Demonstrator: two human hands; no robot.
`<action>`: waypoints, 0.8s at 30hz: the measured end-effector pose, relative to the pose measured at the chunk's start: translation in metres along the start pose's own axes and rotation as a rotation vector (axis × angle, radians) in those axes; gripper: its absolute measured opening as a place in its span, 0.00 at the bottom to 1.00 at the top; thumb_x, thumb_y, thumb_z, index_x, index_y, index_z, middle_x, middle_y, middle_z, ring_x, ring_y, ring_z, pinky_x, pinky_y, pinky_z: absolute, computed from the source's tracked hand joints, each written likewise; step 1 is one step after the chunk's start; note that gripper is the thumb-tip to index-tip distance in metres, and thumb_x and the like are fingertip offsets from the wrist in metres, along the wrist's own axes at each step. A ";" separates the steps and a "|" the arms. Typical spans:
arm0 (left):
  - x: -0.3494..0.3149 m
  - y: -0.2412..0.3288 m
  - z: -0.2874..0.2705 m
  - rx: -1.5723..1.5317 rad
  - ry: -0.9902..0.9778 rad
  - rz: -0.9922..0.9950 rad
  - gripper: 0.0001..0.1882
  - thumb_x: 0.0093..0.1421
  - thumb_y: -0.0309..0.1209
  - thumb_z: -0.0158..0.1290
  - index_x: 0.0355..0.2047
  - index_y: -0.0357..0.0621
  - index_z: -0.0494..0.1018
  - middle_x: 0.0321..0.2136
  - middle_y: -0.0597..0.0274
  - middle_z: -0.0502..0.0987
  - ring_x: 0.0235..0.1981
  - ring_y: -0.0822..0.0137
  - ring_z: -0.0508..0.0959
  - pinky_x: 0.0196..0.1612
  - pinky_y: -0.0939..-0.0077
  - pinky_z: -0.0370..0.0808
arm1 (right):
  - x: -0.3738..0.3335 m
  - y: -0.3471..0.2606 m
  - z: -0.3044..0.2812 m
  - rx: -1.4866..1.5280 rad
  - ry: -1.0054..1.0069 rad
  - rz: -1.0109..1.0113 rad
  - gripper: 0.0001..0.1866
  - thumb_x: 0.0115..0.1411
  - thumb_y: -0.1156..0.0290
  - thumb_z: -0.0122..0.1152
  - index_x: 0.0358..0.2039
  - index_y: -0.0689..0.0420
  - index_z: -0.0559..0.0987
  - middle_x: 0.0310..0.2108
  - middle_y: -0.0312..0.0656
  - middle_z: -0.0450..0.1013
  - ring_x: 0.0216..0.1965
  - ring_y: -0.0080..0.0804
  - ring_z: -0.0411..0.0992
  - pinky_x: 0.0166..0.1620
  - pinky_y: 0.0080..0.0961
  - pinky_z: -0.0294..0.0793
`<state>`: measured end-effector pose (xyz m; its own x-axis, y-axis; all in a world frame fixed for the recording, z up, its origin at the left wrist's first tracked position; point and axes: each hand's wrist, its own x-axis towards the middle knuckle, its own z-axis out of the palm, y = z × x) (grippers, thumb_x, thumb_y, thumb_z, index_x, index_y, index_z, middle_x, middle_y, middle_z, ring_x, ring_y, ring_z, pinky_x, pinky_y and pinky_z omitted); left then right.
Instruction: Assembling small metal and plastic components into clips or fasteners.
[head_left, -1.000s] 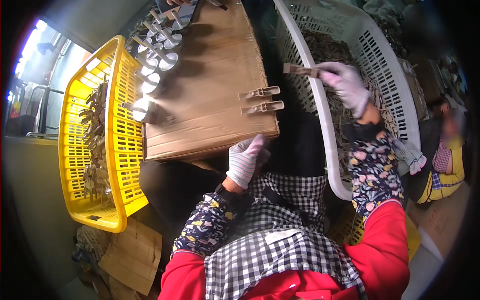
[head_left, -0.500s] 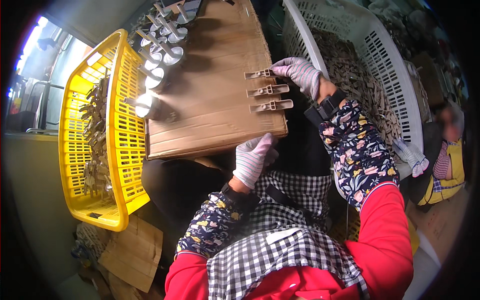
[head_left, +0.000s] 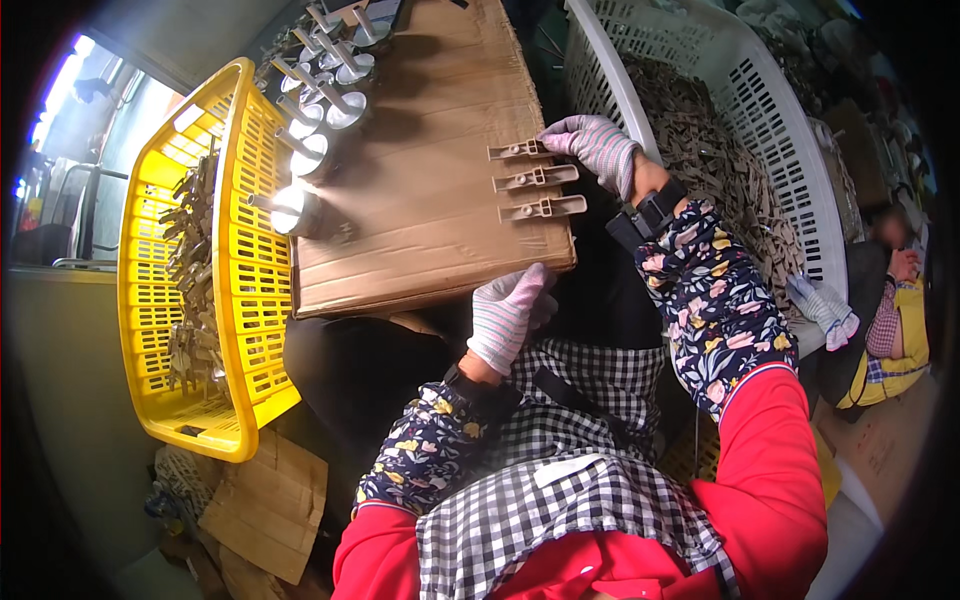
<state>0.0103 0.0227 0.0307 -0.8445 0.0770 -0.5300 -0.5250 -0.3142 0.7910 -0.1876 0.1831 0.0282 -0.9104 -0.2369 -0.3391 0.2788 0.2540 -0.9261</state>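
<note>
Three beige plastic clip-like pieces lie in a row along the right edge of the cardboard box: a far piece, a middle piece and a near piece. My right hand, in a striped knit glove, pinches the right end of the far piece between thumb and fingers. At the box's near edge is my left hand, gloved alike, with its fingers curled in and the thumb pressed over them. Whatever it may hold is hidden.
Several silver discs with upright rods stand at the box's far left. A yellow basket of similar pieces is on the left, a white basket of them on the right. A loose glove hangs there; a person in yellow sits beyond.
Both my hands stay almost in place, and the three pieces have hardly shifted. At the far right, the other person's hand has come up near their head.
</note>
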 end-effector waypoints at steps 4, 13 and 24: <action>0.000 -0.001 -0.001 -0.017 -0.003 0.008 0.18 0.57 0.44 0.52 0.30 0.38 0.76 0.15 0.65 0.74 0.15 0.79 0.69 0.19 0.87 0.65 | -0.001 -0.001 0.002 -0.009 0.016 -0.021 0.11 0.49 0.68 0.65 0.32 0.59 0.78 0.26 0.34 0.73 0.28 0.21 0.67 0.33 0.20 0.67; -0.001 0.002 0.001 0.014 0.018 0.017 0.18 0.57 0.43 0.52 0.30 0.39 0.76 0.15 0.66 0.74 0.15 0.79 0.69 0.19 0.87 0.64 | -0.002 0.001 0.010 -0.057 0.111 -0.148 0.10 0.52 0.67 0.62 0.32 0.59 0.78 0.27 0.35 0.74 0.29 0.21 0.68 0.36 0.21 0.69; 0.000 0.000 -0.001 0.009 0.014 -0.002 0.18 0.57 0.43 0.52 0.31 0.39 0.76 0.16 0.66 0.75 0.15 0.79 0.70 0.19 0.87 0.64 | -0.004 -0.002 0.003 -0.167 0.102 -0.192 0.12 0.53 0.65 0.61 0.34 0.59 0.78 0.29 0.35 0.75 0.31 0.21 0.68 0.38 0.21 0.69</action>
<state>0.0108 0.0216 0.0305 -0.8421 0.0641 -0.5355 -0.5273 -0.3059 0.7927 -0.1829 0.1805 0.0307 -0.9702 -0.2022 -0.1337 0.0517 0.3664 -0.9290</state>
